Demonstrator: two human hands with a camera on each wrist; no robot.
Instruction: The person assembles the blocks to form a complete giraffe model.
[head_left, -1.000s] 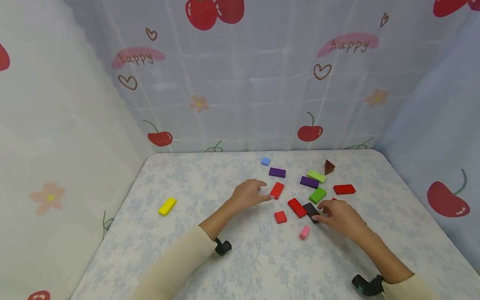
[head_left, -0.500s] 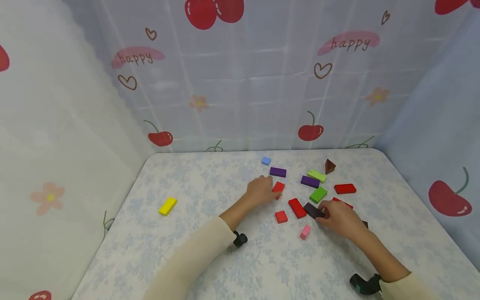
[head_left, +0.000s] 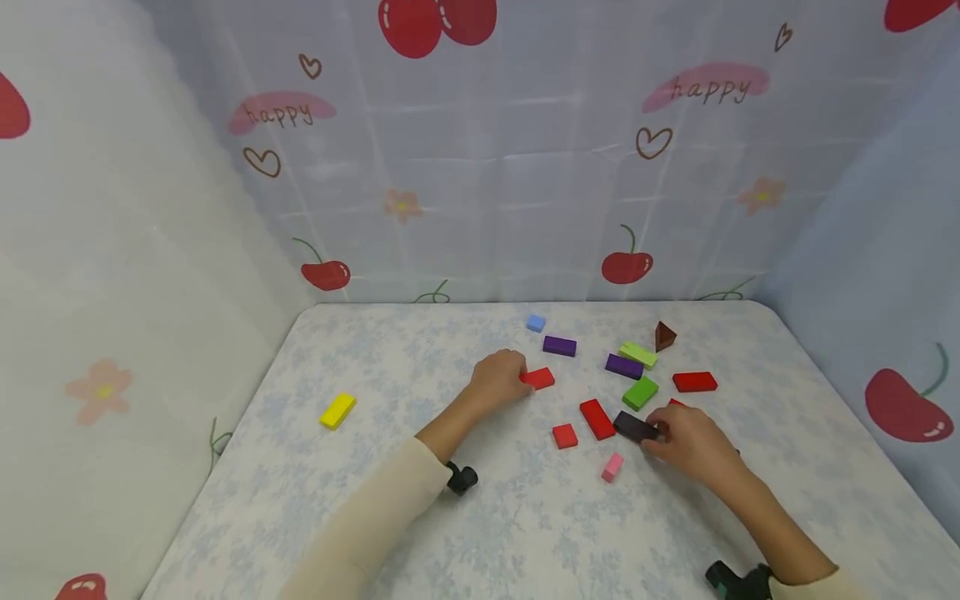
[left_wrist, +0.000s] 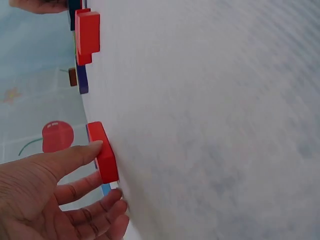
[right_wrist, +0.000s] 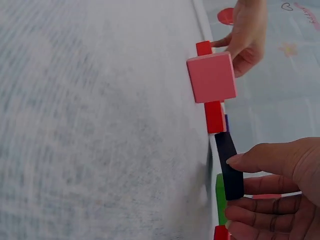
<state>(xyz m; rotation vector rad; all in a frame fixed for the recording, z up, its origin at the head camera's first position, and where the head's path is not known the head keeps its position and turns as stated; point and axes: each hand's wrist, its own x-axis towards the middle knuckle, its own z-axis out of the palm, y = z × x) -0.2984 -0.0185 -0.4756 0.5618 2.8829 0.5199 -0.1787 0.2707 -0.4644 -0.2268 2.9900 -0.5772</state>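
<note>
Thumb and fingers of the left hand [head_left: 495, 383] pinch a red block [head_left: 540, 378] near a purple block [head_left: 559, 346]; the right hand [head_left: 692, 443] pinches a black block [head_left: 633, 426] beside a second red brick [head_left: 597, 419].

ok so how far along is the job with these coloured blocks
Early, it seems. Done: nothing clearly; no stack shows on the pale patterned table. In hand: the left hand pinches a red rectangular block, the right hand a black rectangular block. Remaining, probably: untouched ones, such as the yellow rectangular block lying apart.
</note>
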